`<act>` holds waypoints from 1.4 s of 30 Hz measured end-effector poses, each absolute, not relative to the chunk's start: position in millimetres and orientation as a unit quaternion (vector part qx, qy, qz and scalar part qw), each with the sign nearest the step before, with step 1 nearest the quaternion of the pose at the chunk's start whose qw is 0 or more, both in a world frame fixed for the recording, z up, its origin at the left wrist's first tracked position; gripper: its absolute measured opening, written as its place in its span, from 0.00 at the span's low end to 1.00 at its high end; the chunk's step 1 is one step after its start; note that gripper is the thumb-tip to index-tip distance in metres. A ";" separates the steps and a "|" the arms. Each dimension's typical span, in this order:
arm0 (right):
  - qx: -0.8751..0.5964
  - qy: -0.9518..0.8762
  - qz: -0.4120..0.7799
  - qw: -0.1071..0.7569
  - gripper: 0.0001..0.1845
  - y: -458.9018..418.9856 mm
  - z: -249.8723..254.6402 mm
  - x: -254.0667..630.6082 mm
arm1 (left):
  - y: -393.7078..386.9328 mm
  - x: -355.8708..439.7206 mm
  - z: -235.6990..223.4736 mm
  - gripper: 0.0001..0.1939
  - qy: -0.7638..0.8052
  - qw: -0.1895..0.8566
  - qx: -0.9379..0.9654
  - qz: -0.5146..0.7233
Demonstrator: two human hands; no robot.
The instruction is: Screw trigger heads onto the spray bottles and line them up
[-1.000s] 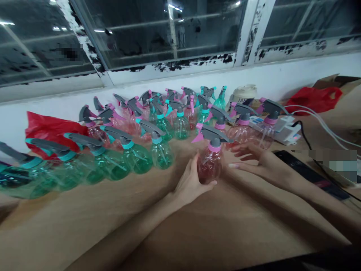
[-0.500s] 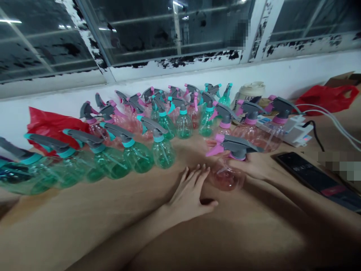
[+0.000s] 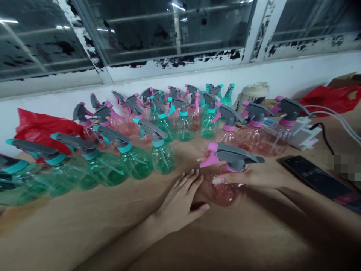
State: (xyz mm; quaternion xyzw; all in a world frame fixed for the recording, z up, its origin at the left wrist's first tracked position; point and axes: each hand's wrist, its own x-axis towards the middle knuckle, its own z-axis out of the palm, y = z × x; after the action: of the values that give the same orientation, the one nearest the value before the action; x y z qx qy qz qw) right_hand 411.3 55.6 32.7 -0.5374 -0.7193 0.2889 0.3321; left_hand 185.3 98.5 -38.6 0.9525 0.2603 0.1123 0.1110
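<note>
My right hand is wrapped round a pink spray bottle, its thumb across the front just below the collar. The bottle has a grey and pink trigger head pointing left and stands upright, or nearly so, at the table. To its left, my left hand rests on the table, empty, with fingers stretched out and thumb apart. A green spray bottle with a turquoise collar stands beyond the left fingertips. Behind the held bottle are more pink spray bottles.
Several green and pink spray bottles stand in rows across the wooden table. A red plastic bag lies at the left, another red bag at the right. Near my right forearm are a phone, a white power strip with cables and a tub.
My right thumb has come round to the front of the pink bottle, which sits slightly nearer to me. My left hand has shifted slightly left in view and stays open.
</note>
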 end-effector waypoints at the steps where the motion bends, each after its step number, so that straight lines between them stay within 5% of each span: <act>1: -0.532 -0.714 0.309 0.335 0.18 56.7 35.9 409.9 | 98.2 185.3 -37.9 0.35 0.259 0.110 0.953 0.110; 10: -0.479 -0.666 0.425 0.383 0.18 62.3 46.1 406.0 | 98.9 186.2 -37.5 0.32 0.260 0.113 0.953 0.102; 19: -0.557 -0.576 0.420 0.427 0.15 67.9 28.5 393.7 | 99.0 186.7 -39.5 0.31 0.256 0.095 0.958 0.087; 33: -0.483 -0.596 0.395 0.505 0.04 76.2 -2.7 397.9 | 100.8 187.2 -39.6 0.32 0.258 0.094 0.959 0.069; 42: -0.440 -0.537 0.510 0.507 0.12 75.5 7.7 388.6 | 101.3 186.1 -44.5 0.30 0.255 0.081 0.959 0.093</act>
State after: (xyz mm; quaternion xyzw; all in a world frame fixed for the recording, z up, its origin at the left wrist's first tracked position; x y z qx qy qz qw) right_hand 388.6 75.5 7.7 -0.4400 -0.5372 0.5102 0.5074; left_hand 186.1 101.3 -44.5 0.9590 0.2554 0.0926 0.0813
